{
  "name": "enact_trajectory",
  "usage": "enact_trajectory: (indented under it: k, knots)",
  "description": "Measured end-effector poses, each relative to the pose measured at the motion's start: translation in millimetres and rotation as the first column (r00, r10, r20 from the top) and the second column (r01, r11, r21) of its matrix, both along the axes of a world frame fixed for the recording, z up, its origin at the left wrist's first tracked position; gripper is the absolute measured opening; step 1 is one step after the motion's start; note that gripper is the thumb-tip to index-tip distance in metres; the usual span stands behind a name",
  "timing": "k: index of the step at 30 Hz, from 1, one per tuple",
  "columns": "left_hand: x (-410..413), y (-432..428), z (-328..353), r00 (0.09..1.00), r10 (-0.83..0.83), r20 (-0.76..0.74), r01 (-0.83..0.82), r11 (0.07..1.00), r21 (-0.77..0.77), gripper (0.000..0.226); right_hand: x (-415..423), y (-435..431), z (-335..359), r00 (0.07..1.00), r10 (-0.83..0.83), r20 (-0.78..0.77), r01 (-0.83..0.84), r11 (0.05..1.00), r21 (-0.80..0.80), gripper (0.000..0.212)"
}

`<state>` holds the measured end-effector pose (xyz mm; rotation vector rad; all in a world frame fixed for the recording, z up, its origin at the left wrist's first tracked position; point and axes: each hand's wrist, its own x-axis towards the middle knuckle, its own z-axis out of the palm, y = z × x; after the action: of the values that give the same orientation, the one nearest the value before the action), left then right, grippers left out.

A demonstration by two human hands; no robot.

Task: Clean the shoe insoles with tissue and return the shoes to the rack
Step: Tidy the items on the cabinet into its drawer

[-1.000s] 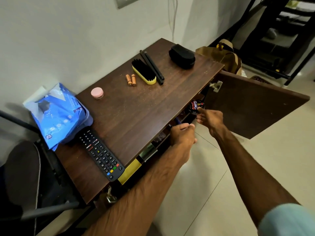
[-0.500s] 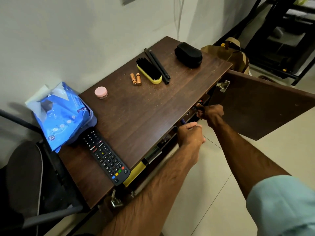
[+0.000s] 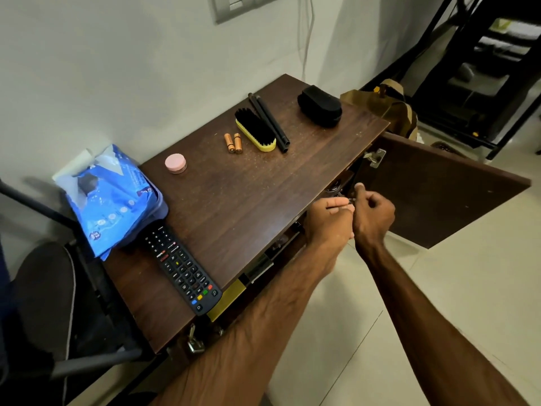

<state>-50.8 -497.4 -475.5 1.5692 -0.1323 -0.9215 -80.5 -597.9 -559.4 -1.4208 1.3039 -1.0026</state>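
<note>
Both hands: together at the front edge of the cabinet [image 3: 248, 194], near its right end, touching each other.
Left hand [image 3: 329, 221]: fingers curled in, thumb laid flat on top. A small dark bit sat at its tips, too blurred to name, so could not tell the grip.
Right hand [image 3: 373, 213]: fingers curled, back to camera, palm side hidden. Could not tell if it held anything.
Tissue pack [image 3: 117, 200]: blue, on the cabinet top at its left end, white sheet poking out behind.
Cabinet inside: mostly hidden under the top and both arms; contents unreadable.
Door [image 3: 439, 194]: stood open off the cabinet's right end, hinge [image 3: 375, 157] showing.
Remote [image 3: 181, 265]: on the cabinet top, front left, touching the tissue pack.
Other top items: pink jar [image 3: 175, 163], two batteries [image 3: 233, 143], brush [image 3: 255, 129], black rods [image 3: 268, 122], black case [image 3: 319, 105] at the back right.
Chair [image 3: 44, 288]: left of the cabinet, cut off by the frame edge.
</note>
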Motion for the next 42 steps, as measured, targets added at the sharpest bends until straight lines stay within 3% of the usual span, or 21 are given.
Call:
enact_trajectory:
  k: [6,10,12,18,23,29,34,37,42]
  knots:
    - [18.6,12.2,39.6,0.971,-0.015,0.237,0.025,0.999,-0.039,0.023,-13.4,24.4,78.3,0.975,0.190,0.111,-0.140,0.926,-0.351,0.035]
    - [42.2,20.7,60.3,0.940,0.015,0.342,0.001,0.999,-0.047,0.024,15.3,12.5,101.5,0.960,0.278,-0.045,-0.269,0.860,-0.433,0.019]
    - [55.0,24.1,64.0,0.927,0.043,0.372,-0.025,0.998,-0.054,0.025,36.6,-0.3,102.9,0.951,0.272,-0.149,-0.310,0.828,-0.467,0.028]
    - [79.5,30.5,55.2,0.895,0.107,0.433,-0.093,0.994,-0.054,0.021,100.1,-47.2,110.2,0.876,0.161,-0.454,-0.349,0.863,-0.366,0.074]
    - [87.4,30.7,53.4,0.901,0.116,0.418,-0.093,0.993,-0.074,0.022,125.0,-74.5,111.8,0.805,0.199,-0.559,-0.421,0.856,-0.301,0.061]
    - [91.9,34.8,52.9,0.922,0.134,0.362,-0.108,0.990,-0.094,0.025,124.5,-75.5,112.8,0.855,0.207,-0.476,-0.389,0.863,-0.323,0.047]
    - [94.5,35.3,56.5,0.925,0.153,0.346,-0.124,0.987,-0.105,0.023,107.3,-55.9,113.9,0.911,0.195,-0.363,-0.311,0.903,-0.296,0.052]
    - [99.9,37.2,57.7,0.928,0.171,0.331,-0.140,0.983,-0.116,0.023,91.6,-30.1,115.7,0.950,0.199,-0.242,-0.278,0.889,-0.363,0.054]
    - [106.2,42.2,65.2,0.941,0.162,0.298,-0.141,0.986,-0.091,0.056,71.1,25.9,130.9,0.924,0.365,-0.113,-0.369,0.777,-0.510,0.046]
